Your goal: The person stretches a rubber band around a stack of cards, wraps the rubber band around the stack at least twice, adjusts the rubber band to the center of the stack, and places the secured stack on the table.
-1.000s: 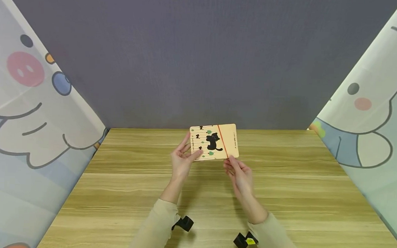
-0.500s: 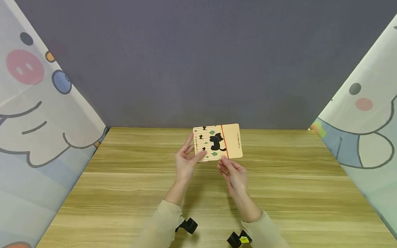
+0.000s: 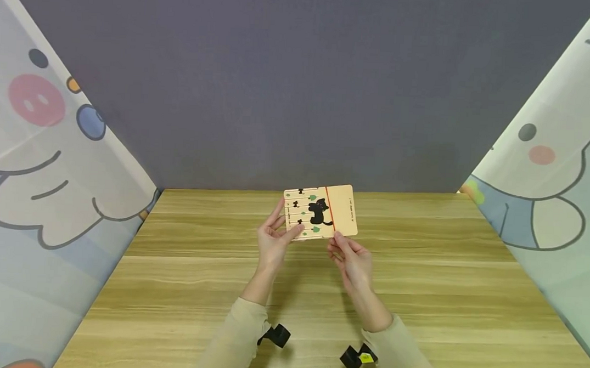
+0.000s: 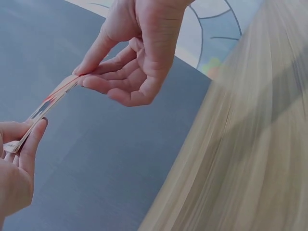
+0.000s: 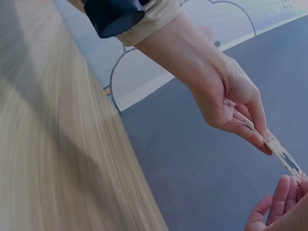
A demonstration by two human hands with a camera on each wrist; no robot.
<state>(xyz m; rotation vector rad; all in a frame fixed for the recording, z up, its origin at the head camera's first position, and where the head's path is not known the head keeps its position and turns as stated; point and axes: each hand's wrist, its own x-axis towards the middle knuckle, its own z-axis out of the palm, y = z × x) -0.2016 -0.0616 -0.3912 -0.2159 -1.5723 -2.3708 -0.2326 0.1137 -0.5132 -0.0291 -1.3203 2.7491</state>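
A small cream notebook (image 3: 345,213) with a black cat, green leaves and thin lines on its cover is held up over the table, tilted towards me. A red elastic band (image 3: 330,207) runs across its cover, right of the cat. My left hand (image 3: 272,246) grips the notebook's left end, thumb on the cover and fingers behind. At the near edge, my right hand (image 3: 358,266) pinches the band's lower end between thumb and index finger. Its other fingers are loosely curled below. Seen edge-on in the left wrist view, the notebook (image 4: 53,98) is thin and slightly bowed.
The wood-grain table (image 3: 444,278) lies under both hands. Behind it stands a dark grey panel (image 3: 299,96). Cartoon-printed curtains flank it, one on the left (image 3: 43,173) and one on the right (image 3: 548,162). Black wrist mounts hang by both sleeves.
My right hand has shifted the band's lower end leftward along the notebook, so the slanted band now crosses straighter. Notebook and hands moved slightly right, then a little back left.
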